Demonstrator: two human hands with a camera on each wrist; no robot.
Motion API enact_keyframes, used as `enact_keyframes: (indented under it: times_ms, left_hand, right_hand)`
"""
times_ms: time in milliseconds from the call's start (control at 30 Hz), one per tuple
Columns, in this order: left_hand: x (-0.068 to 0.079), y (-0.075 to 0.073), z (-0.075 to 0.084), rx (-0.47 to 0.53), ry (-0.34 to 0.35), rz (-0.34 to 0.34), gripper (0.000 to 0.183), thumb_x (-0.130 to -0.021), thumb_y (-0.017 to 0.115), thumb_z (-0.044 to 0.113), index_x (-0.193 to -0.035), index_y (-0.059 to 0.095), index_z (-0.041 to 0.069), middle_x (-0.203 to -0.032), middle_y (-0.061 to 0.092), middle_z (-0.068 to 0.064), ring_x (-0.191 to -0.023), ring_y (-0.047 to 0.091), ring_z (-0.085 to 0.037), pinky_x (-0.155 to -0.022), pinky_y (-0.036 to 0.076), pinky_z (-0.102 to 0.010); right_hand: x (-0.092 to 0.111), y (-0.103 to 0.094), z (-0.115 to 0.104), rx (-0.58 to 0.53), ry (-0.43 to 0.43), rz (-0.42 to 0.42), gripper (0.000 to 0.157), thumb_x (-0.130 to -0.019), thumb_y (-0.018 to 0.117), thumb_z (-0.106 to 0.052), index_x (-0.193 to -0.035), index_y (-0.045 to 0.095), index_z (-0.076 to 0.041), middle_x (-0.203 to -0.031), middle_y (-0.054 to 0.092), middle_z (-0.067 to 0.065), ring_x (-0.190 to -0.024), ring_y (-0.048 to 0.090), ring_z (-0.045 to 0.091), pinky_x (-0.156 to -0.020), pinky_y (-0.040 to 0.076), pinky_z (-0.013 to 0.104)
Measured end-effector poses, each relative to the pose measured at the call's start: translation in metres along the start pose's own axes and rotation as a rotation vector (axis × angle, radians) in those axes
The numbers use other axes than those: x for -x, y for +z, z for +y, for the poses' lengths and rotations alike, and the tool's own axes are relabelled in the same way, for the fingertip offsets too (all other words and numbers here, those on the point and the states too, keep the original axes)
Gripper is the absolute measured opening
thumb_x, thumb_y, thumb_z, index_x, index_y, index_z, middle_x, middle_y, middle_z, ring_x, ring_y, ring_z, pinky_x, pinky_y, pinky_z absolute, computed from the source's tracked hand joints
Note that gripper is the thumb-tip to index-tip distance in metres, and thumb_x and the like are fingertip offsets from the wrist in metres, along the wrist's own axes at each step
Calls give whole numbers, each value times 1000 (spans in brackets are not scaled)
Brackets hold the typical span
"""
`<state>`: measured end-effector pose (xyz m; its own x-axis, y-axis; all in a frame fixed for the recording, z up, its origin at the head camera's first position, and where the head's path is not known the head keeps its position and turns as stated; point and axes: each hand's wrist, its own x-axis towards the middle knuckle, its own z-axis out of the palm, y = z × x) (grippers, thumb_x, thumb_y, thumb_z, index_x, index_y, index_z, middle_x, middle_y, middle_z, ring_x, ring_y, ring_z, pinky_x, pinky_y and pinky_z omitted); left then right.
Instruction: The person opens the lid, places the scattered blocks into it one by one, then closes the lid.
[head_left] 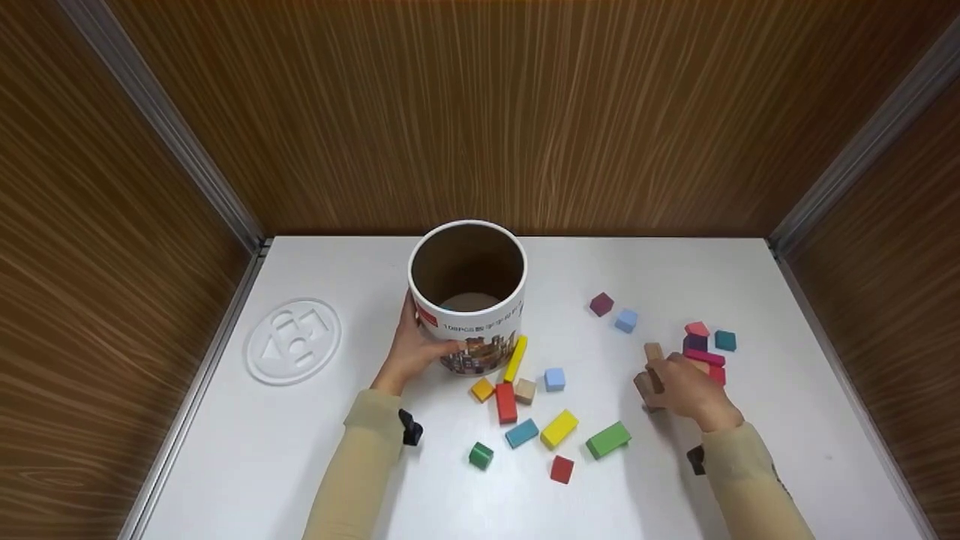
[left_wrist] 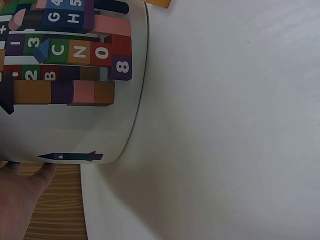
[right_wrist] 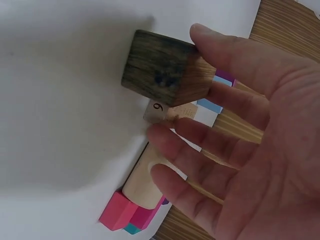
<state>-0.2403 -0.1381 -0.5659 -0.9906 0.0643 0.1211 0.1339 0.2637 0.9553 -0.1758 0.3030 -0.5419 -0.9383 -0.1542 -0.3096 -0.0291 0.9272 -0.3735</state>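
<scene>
My left hand (head_left: 417,341) grips the side of a large white canister (head_left: 480,321), thumb across its printed front and fingers round its left side. The canister has no lid on, and its mouth faces up. Printed letter and number blocks show on its wall (left_wrist: 75,122) in the left wrist view. At the right, my right hand (head_left: 688,388) pinches a dark-stained wooden block (right_wrist: 160,67) between thumb and index finger, the other fingers loosely bent. Just behind it a tan wooden block (head_left: 654,351) is partly visible. Pink and red blocks (head_left: 716,374) lie beside that hand.
Several coloured blocks lie in front of the canister, among them a red one (head_left: 506,403), a yellow one (head_left: 559,429) and a green one (head_left: 608,439). A yellow stick (head_left: 516,358) lies against the canister. A white shape board (head_left: 259,360) lies at left. Wood-grain walls enclose the table.
</scene>
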Motion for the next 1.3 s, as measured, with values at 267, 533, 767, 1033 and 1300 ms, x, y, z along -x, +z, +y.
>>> enact_keyframes:
  times_ms: [267, 533, 767, 1033, 1300]
  left_hand:
    - [1, 0, 1, -1, -13, 6, 141, -55, 97, 39, -158, 2, 26, -161, 18, -1, -146, 21, -22, -118, 19, -47]
    - [0, 0, 2, -7, -37, 2, 141, -54, 95, 48, -157, 1, 33, -161, 19, 3, -145, 21, -19, -118, 17, -48]
    - [-1, 0, 2, -2, -13, -12, 136, -59, 94, 43, -157, 1, 34, -160, 20, 2, -145, 22, -21, -118, 19, -47]
    - [8, -4, 30, 29, 36, -45, 131, -65, 93, 30, -158, 1, 18, -161, 18, -11, -145, 20, -34, -118, 18, -52]
    - [2, -2, 12, 33, 61, -27, 134, -61, 95, 34, -158, 2, 25, -161, 19, -8, -145, 21, -32, -118, 19, -51]
  right_hand:
    - [1, 2, -2, -22, 18, 18, 51, -84, 79, -17, -126, 56, 0, -85, 53, 7, -82, 55, 25, -66, 55, 37]
    - [0, 3, -3, -54, 24, 22, 59, -86, 76, -14, -136, 49, 2, -83, 51, 7, -81, 55, 25, -62, 53, 31]
    - [-2, 3, -1, -31, -13, 45, 50, -89, 73, -14, -132, 53, 1, -80, 51, 6, -74, 55, 23, -57, 50, 29]
    - [-3, -6, -6, -68, -39, 49, 46, -87, 75, -14, -127, 57, -1, -89, 60, 6, -82, 57, 24, -73, 57, 41]
    - [-2, -29, -25, -149, -145, 113, 44, -86, 75, -12, -126, 60, -1, -91, 61, 8, -81, 56, 24, -70, 55, 38]
